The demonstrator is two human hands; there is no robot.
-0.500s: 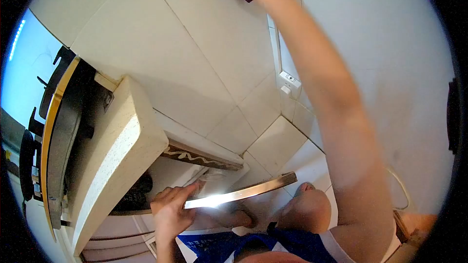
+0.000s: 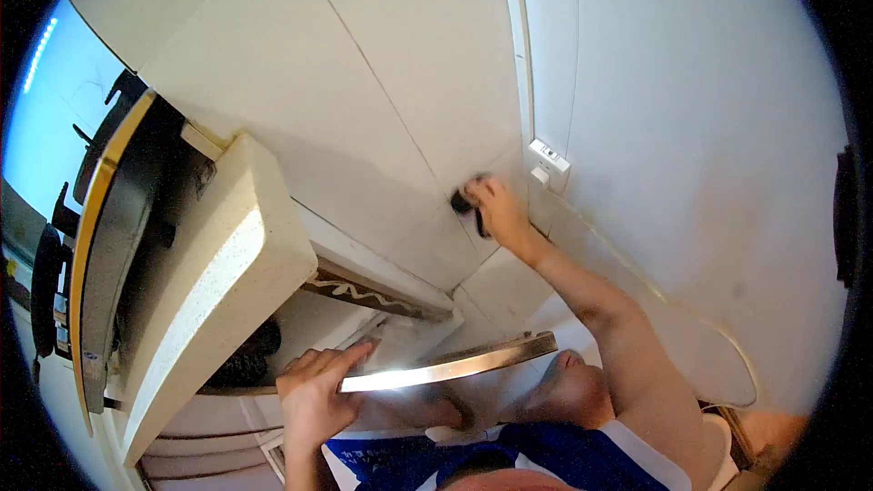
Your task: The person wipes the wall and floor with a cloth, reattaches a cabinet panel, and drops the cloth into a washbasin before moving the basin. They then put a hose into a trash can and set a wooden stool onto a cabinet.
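Note:
On the left, my left hand [image 2: 318, 395] is closed around the end of a shiny metal-edged panel [image 2: 455, 370] that looks like a cabinet door seen edge-on. My right hand [image 2: 502, 214] presses a dark, soft-looking piece, perhaps a cloth [image 2: 462, 203], against the pale tiled wall [image 2: 382, 136]. Its fingers are bent over the piece and somewhat blurred. The right forearm reaches up from the lower right. Below the counter, part of the open cabinet's inside shows behind the panel.
A gas stove [image 2: 114, 191] with black pot supports sits on the pale countertop [image 2: 241, 200] at left. A white socket [image 2: 549, 156] with a plug is right of my right hand, its cable [image 2: 655, 289] running down the wall. Dark items [image 2: 250, 359] lie inside the cabinet.
My right hand has come down the wall from the top of the view to beside the socket, still with the dark piece. My left hand stays on the panel.

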